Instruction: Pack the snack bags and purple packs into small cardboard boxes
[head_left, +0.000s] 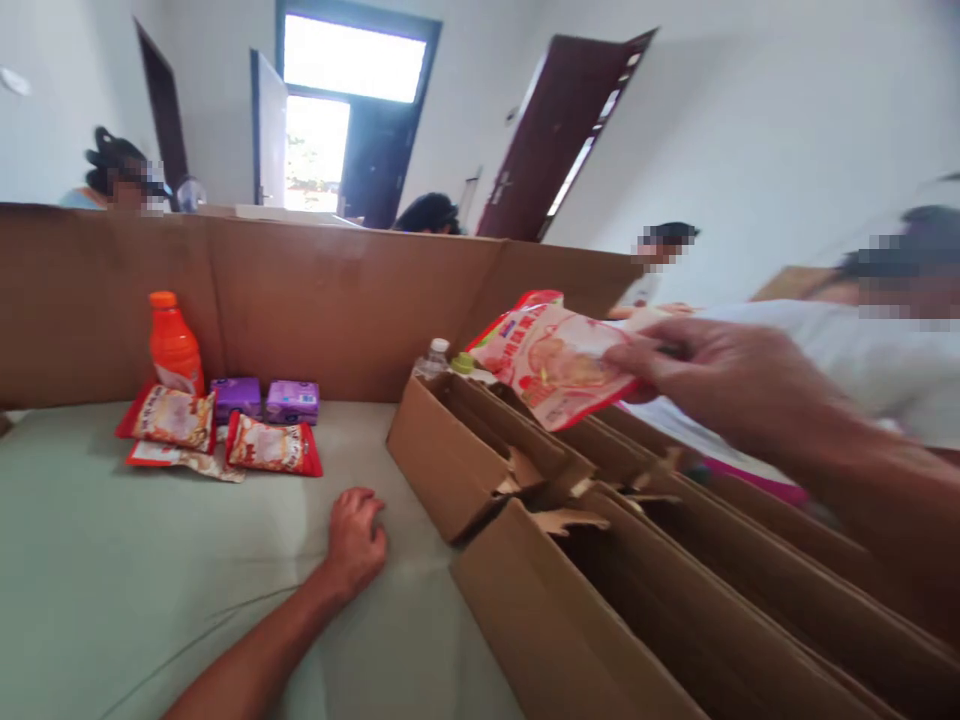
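My right hand (705, 370) pinches a red and white snack bag (562, 360) by its edge, above the narrow cardboard boxes on the right. Below the bag, the compartments (480, 425) of the far box stand open at the top. My left hand (358, 540) rests on the pale green tabletop (247, 550) with nothing in it, its fingers loosely bent and the thumb apart. Beyond it lie two red-edged snack packets (274, 445), (176, 418), with another flat packet (184, 460) partly under them. Two purple packs (292, 402), (237, 398) and an orange bottle (174, 345) stand behind these.
A tall cardboard panel (337, 310) walls off the table's far side. More open boxes (585, 620) fill the right front. A clear bottle with a white cap (435, 355) and a green cap (463, 362) show behind the far box. Several people sit beyond the panel and at right.
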